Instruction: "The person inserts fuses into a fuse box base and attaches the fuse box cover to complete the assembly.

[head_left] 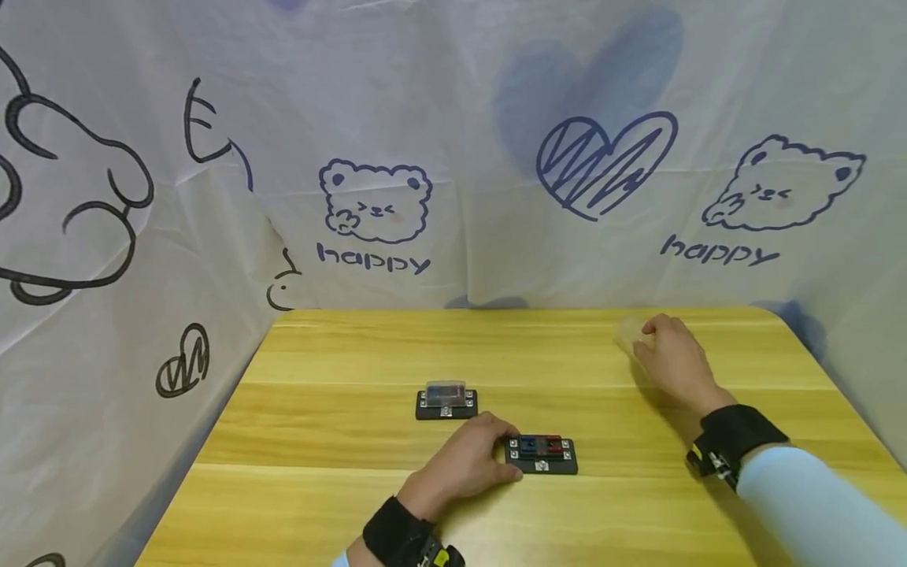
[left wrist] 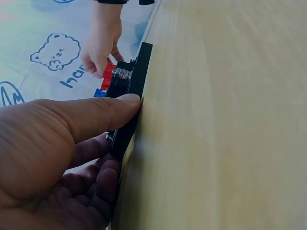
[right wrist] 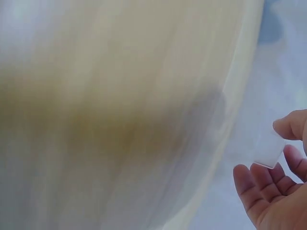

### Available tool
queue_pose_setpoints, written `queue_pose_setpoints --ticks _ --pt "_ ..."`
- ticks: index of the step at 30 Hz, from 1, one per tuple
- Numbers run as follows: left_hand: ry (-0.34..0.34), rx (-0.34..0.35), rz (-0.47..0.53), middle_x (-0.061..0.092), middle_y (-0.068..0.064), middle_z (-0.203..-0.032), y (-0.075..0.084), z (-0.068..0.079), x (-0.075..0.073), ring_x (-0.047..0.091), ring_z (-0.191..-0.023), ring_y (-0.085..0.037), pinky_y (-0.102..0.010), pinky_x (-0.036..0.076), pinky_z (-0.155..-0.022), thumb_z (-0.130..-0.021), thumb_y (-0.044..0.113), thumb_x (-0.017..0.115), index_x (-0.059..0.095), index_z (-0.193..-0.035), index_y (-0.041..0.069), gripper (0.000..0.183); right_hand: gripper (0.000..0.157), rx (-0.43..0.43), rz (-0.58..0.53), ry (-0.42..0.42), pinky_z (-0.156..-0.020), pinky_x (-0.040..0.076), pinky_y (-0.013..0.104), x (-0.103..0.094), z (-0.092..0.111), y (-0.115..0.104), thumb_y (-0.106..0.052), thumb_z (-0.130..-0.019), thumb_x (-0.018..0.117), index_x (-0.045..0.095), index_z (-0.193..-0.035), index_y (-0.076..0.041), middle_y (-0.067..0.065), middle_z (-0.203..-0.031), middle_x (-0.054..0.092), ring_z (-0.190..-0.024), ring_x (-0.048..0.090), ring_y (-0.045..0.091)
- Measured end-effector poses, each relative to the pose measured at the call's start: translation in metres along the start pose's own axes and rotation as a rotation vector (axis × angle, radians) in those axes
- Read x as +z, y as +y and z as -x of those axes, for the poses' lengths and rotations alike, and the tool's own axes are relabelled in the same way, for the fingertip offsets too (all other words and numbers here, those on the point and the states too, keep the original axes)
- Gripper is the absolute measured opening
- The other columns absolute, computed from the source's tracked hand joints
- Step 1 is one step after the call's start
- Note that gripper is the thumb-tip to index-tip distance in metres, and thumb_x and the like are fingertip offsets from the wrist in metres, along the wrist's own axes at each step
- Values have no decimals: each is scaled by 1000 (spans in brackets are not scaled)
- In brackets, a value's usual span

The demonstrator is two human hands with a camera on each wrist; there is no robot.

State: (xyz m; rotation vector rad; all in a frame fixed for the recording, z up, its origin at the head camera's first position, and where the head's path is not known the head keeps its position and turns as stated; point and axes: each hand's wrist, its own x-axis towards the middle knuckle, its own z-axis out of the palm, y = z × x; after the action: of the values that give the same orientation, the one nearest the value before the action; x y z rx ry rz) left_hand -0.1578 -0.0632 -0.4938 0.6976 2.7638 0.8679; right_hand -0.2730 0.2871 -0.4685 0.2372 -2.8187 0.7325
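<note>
My left hand (head_left: 464, 461) grips the left end of a black fuse block (head_left: 542, 466) on the table. Blue and red fuses show on its uncovered top, with metal screw terminals along the sides. In the left wrist view the thumb presses the edge of the fuse block (left wrist: 139, 72), and the fingers curl below it. Off to the right and farther back, my right hand (head_left: 676, 362) holds a clear plastic cover (right wrist: 269, 151) between thumb and fingers, raised above the table. That cover is faint in the head view.
A second fuse block (head_left: 446, 411) with a clear cover on top sits behind and left of the left hand. The wood-grain table (head_left: 340, 441) ends at a white cloth (head_left: 496, 260) with drawn bears and hearts, which hangs behind it and at both sides.
</note>
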Motion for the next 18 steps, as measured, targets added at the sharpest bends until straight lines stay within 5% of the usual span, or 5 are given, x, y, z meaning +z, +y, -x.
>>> queue_pose_setpoints --ticks 10,18 --pt "-3 -5 17 58 4 -110 3 1 0 53 -100 -12 -36 46 -94 -74 37 81 63 -123 16 57 31 -133 -91 -69 -76 53 48 14 41 -64 -18 -93 61 54 -117 -1 18 -110 55 -95 55 32" --pt "1 -5 11 58 3 -112 4 1 -1 54 -101 -13 -37 46 -95 -73 37 81 63 -124 16 58 29 -175 -138 -113 -69 55 40 21 66 -90 -17 -91 66 56 -116 -4 15 -111 57 -85 59 23"
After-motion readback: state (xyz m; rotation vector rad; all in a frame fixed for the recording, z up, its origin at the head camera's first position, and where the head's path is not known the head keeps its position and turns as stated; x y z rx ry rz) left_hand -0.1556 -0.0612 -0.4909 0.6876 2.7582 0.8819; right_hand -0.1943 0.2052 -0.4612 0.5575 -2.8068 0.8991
